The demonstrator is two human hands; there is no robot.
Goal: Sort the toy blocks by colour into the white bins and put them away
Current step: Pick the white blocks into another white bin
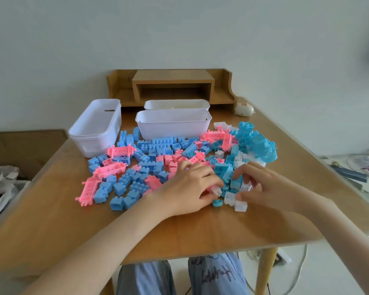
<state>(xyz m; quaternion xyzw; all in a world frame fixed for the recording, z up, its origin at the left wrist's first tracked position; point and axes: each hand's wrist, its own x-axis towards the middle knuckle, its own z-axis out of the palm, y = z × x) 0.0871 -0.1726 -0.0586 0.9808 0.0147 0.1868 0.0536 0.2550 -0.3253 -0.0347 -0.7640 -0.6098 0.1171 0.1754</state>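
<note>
White block (217, 191) in left hand (188, 188) fingers (209, 177); right hand (264, 188) grip unclear; trouser script (217, 273) illegible.

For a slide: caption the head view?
Left hand and right hand reach into pink, blue and white plastic toy blocks on wooden table, near white plastic bins.

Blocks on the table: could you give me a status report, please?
Left hand pinching a small pale block. Right hand in the pile, grip unclear. Colours mixed on table. Bins behind, path open.
</note>
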